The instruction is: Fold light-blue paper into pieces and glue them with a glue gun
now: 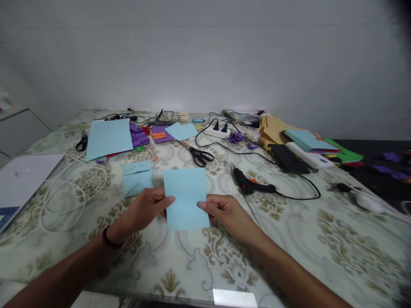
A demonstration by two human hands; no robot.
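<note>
A light blue sheet of paper [186, 184] is held up in front of me, just over the table. My left hand [154, 206] pinches its left edge, thumb on the near face and the other fingers behind. On the opposite edge, my right hand [226, 212] grips the sheet the same way. Both hands' back fingers are partly hidden by the paper. Beside my left hand lies a folded light blue paper piece [138, 179]. A black glue gun [252, 184] rests to the right of my right hand. Black-handled scissors [201, 157] lie beyond the sheet.
Larger blue paper [109, 137] covers purple strips [138, 136] at the back left. A white power strip [217, 131] with black plugs stands behind. White cable [48, 201] coils at left. Coloured papers [310, 140] pile at right on the patterned tablecloth [180, 265].
</note>
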